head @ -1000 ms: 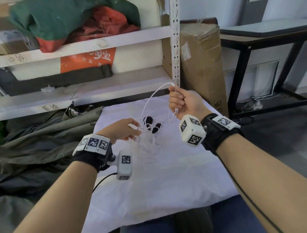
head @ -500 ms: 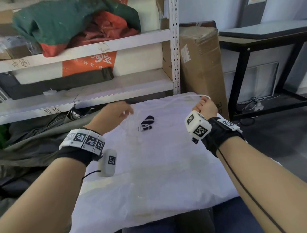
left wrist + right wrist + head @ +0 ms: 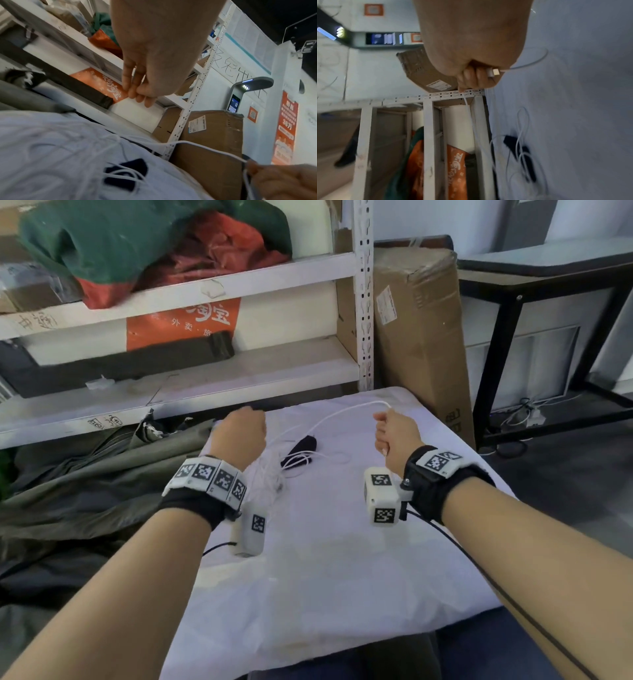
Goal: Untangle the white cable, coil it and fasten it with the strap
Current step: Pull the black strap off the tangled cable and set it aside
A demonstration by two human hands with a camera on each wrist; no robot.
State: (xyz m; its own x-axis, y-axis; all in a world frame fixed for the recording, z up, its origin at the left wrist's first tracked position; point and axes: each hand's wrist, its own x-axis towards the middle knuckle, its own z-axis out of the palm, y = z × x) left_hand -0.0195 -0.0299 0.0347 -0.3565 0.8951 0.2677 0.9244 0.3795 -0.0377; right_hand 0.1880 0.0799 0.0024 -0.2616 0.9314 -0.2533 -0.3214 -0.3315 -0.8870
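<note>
The white cable [image 3: 337, 414] arcs from my right hand [image 3: 394, 431] leftward and down to a loose tangle on the cloth by my left wrist. My right hand [image 3: 476, 75] grips the cable in a fist near its end, and the plug sticks out beside the fingers. The cable [image 3: 471, 115] leaves the fist toward the shelf. The black strap [image 3: 303, 447] lies flat on the cloth between my hands, with cable loops over it [image 3: 126, 174]. My left hand [image 3: 241, 429] hovers above the cloth. Its fingertips [image 3: 137, 93] meet the thumb, and no cable shows between them.
A white cloth [image 3: 342, 559] covers the work surface. A white metal shelf [image 3: 205, 385] stands behind it, with a tall cardboard box [image 3: 418, 337] to its right. A black table frame [image 3: 496, 371] is further right. Olive fabric [image 3: 85, 491] is heaped to the left.
My hands have drawn apart, the right going rightward with the cable end. A length has come out of the tangle, which my left hand held and which now lies on the cloth.
</note>
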